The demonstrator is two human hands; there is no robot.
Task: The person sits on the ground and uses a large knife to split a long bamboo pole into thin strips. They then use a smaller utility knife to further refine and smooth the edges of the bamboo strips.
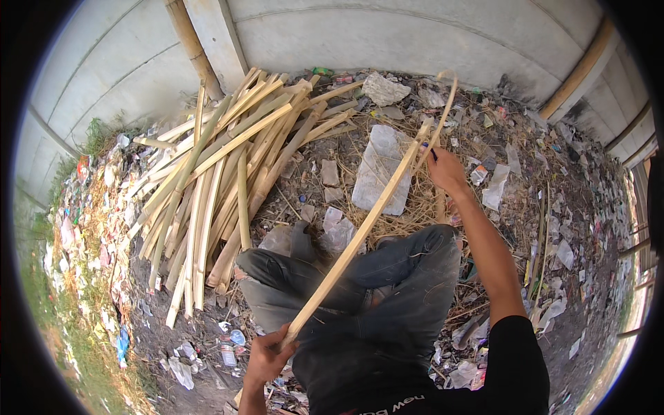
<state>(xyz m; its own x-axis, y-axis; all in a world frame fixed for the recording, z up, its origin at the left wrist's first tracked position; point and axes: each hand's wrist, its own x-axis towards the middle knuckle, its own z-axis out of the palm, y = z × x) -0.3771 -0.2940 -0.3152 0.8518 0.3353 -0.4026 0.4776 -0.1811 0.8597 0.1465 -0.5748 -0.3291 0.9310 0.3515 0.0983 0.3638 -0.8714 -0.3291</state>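
A long split bamboo strip [360,238] slants across my lap, its near end low on the left and its far end up on the right. My left hand [270,356] is closed around the near end. Close to the far end, my right hand [447,170] is closed on a small dark tool [434,153], mostly hidden by the fingers, with a bit of blue showing. A thin curved sliver [448,104] peels away from the strip there and bends upward past my right hand.
A pile of split bamboo pieces [228,166] lies to the left. Ahead are a pale flat stone block [380,169], a rough rock [385,90] and straw-like shavings [415,225]. Litter covers the ground. A concrete wall [387,34] with bamboo poles [577,69] stands behind.
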